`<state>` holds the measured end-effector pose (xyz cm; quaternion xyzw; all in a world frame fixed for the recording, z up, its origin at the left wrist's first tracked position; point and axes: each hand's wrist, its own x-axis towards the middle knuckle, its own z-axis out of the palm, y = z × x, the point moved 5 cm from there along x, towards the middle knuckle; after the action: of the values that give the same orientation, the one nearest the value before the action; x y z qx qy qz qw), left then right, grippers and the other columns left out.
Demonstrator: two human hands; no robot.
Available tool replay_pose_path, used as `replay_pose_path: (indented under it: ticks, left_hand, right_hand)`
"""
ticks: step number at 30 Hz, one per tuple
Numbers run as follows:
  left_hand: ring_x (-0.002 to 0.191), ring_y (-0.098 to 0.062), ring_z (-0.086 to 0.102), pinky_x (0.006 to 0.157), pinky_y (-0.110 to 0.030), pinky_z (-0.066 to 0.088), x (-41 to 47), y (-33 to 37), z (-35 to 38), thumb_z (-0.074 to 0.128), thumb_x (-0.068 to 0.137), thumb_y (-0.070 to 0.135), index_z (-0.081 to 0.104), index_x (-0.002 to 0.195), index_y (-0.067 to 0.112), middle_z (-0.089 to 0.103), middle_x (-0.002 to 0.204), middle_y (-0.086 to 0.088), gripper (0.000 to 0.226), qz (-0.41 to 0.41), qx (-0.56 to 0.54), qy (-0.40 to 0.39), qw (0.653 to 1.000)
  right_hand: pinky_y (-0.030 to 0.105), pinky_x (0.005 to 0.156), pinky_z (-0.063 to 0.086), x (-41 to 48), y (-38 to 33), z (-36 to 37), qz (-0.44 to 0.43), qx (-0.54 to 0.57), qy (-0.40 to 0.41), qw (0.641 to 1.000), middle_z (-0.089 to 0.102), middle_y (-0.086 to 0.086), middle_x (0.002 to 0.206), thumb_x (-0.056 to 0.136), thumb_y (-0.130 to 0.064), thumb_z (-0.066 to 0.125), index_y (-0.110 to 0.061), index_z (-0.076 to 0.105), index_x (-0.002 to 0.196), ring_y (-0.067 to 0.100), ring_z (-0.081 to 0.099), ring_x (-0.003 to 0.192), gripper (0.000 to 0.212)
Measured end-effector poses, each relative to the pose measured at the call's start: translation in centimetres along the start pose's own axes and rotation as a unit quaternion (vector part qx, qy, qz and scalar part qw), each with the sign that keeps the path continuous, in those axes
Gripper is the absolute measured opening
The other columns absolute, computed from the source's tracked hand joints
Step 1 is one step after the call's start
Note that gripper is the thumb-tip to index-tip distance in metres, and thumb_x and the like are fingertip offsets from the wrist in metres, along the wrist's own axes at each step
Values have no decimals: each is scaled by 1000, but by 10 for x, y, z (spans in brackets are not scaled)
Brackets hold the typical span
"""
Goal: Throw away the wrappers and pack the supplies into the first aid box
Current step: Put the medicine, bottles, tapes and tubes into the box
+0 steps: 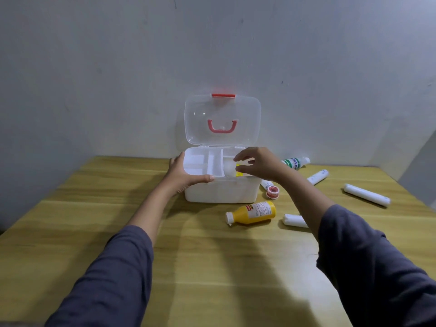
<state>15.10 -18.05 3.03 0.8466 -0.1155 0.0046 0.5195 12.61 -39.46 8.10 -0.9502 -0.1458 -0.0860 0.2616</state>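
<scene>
First aid box (221,191) — lid up; left hand (182,174) grips its front-left rim. Right hand (259,165), fingers loosely spread, hovers over a white item inside. Yellow bottle (253,212) near the wrist — label unreadable.

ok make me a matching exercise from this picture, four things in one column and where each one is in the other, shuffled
Things:
1. yellow plastic bottle with white cap
2. clear hinged lid with red handle
3. small red and white tape roll
4. left hand

Places or states:
A. standing open against the wall
B. gripping the left front corner of the white first aid box
C. lying on its side in front of the box
D. on the wooden table just right of the box

Pairs: 1-C, 2-A, 3-D, 4-B
</scene>
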Motion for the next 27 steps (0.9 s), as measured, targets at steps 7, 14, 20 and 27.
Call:
replay_pose_path:
  ticks: [7,14,20,27]
  left_hand:
    - [136,-21,37,110,-38,35,-4,-1,0,85,36,66,35,144,29,37,147,-2,125,-14,-3,-10,1000]
    - [121,-14,54,105,-40,45,-1,-4,0,90,41,60,44,137,27,56,133,7,111,-11,-27,-30,999]
    - [119,-15,56,101,-36,47,-2,0,0,87,39,56,46,136,24,59,130,5,110,-7,-30,-27,999]
    - [121,-17,55,102,-38,46,-2,-1,0,86,38,56,44,137,23,57,132,4,112,-7,-39,-21,999]
  right_hand:
    - [30,86,48,-67,-20,3,-47,41,35,997,67,-2,98,79,-26,70,-20,67,93,14,58,96,16]
    - [33,94,44,-95,-22,28,-90,-29,110,989,62,4,112,78,-28,69,-15,65,105,20,49,114,31]
    - [32,93,45,-111,-16,54,-95,-72,71,990,60,6,116,78,-23,65,-11,62,114,21,52,112,38]
    - [34,97,39,-109,-14,63,-63,-153,-27,986,54,4,129,84,-28,61,-17,51,128,23,45,119,46]
